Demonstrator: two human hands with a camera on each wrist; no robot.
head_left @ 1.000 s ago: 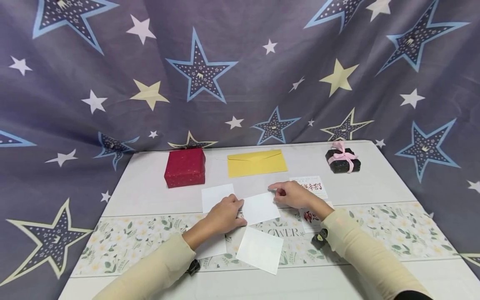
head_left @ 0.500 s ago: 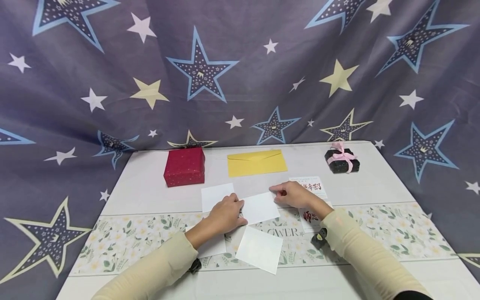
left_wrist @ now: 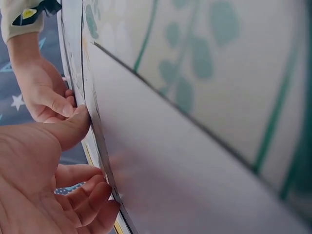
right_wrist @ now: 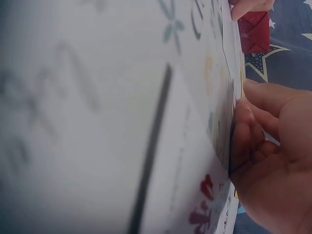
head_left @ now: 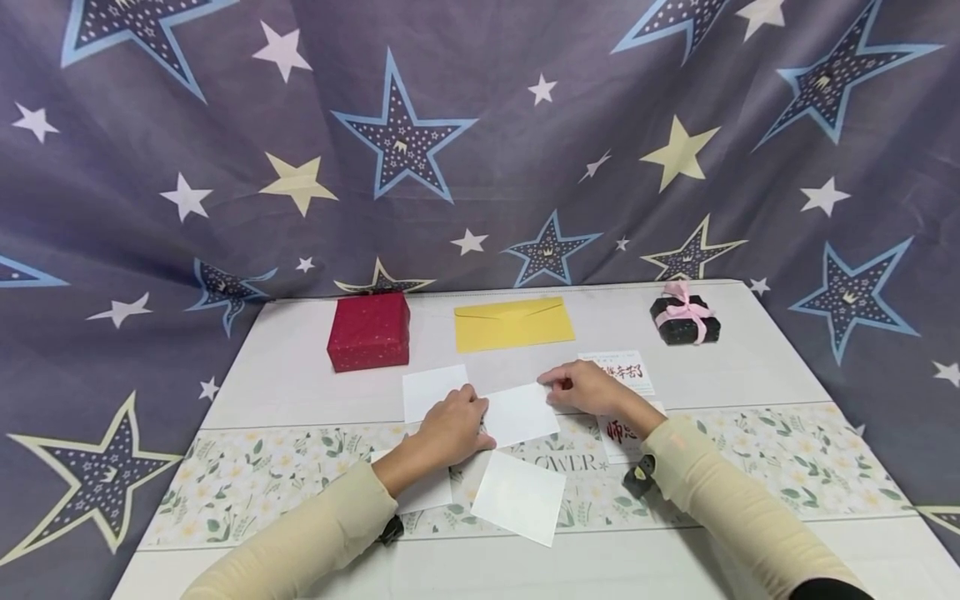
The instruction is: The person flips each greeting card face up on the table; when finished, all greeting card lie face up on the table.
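Note:
A blank white square card [head_left: 519, 417] lies at the table's middle between both hands. My left hand [head_left: 452, 429] rests at its left edge, thumb and fingers spread apart. At the card's upper right corner is my right hand [head_left: 588, 389], index finger stretched out and thumb close below it. The left wrist view has the left hand [left_wrist: 58, 175] with its fingertips along the table. In the right wrist view, the right hand's [right_wrist: 273, 141] thumb and index tips come close together. Further blank cards lie around: one behind [head_left: 433, 390], one in front [head_left: 519, 497], one partly under the left forearm [head_left: 426, 492].
Two cards with red writing, an upper one [head_left: 630, 371] and a lower one [head_left: 618, 437], lie partly under the right arm. Along the back are a red box [head_left: 369, 332], a yellow envelope [head_left: 514, 325] and a black box with pink ribbon [head_left: 685, 317]. A star-patterned curtain [head_left: 480, 150] hangs behind.
Both hands stay almost still at the middle card. The right index fingertip has dipped very slightly toward the card's corner. The cards and boxes have not visibly moved.

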